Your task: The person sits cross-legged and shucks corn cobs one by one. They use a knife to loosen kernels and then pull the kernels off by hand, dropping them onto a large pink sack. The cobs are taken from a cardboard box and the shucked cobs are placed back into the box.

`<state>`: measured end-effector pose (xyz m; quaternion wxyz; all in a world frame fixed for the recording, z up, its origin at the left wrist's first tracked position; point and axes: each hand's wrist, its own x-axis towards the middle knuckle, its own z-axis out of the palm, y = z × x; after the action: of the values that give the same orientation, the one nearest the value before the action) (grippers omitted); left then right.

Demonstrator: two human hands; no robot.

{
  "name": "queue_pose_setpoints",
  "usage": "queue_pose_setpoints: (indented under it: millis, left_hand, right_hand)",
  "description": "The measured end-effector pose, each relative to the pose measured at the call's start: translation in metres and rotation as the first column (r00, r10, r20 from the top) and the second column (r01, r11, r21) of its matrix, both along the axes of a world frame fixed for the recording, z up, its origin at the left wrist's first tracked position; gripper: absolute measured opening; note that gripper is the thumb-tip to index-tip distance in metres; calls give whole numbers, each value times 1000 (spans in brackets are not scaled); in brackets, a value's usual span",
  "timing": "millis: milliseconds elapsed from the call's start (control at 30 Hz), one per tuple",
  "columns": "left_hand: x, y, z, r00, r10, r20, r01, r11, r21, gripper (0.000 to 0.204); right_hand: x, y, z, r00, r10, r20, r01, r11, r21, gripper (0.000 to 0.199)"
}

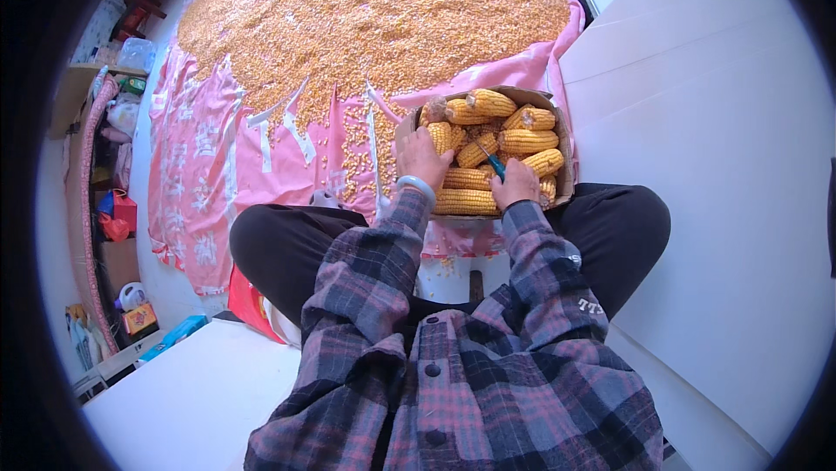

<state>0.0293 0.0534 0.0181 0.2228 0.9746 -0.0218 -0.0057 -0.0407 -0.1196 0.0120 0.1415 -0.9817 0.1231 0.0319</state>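
Note:
Between my knees stands a cardboard box (566,144) filled with yellow corn cobs (529,142). At its left side my left hand (421,160) is curled around a corn cob (440,137), with the thumb toward the middle of the box. My right hand (520,184) is closed on a screwdriver-like tool (497,166) with a teal handle. The tool's thin metal shaft points up and left over the cobs. Its tip lies close to a cob in the middle; whether it touches cannot be made out.
Beyond the box, loose corn kernels (374,18) cover a pink printed sheet (196,210) on the floor. Cluttered shelves (117,210) line the left side. A white surface (192,401) is at lower left, and a large pale panel (705,175) fills the right.

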Motion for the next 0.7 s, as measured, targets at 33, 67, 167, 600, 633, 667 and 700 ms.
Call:
queue_pose_setpoints:
  millis: [33,67,167,600,633,667,700]
  left_hand:
    - [-2,2,-1,1000,14,-22,-14,1000,-9,48]
    - [0,13,-11,998,21,-53,-29,989,-146,46]
    - [2,8,10,975,17,-220,-139,822,-552,41]
    - [-15,-18,-2,969,-173,-177,205,963,177,55]
    - [-15,-17,-6,968,-200,-155,227,955,188,53]
    - [-16,-15,-9,965,-225,-133,249,948,201,52]
    - [-17,-11,-13,969,-213,-128,233,958,165,52]
  right_hand:
    - [-2,2,12,988,-95,-125,114,982,153,31]
    - [-3,5,21,983,-116,-146,147,964,221,32]
    - [-19,-18,27,976,-188,-114,217,897,384,31]
    - [-19,-7,28,885,-333,-327,416,248,875,20]
    - [-19,-8,30,878,-352,-324,412,211,887,21]
    - [-18,-8,32,871,-371,-321,405,174,898,21]
    - [-16,-9,31,865,-399,-305,393,161,906,19]
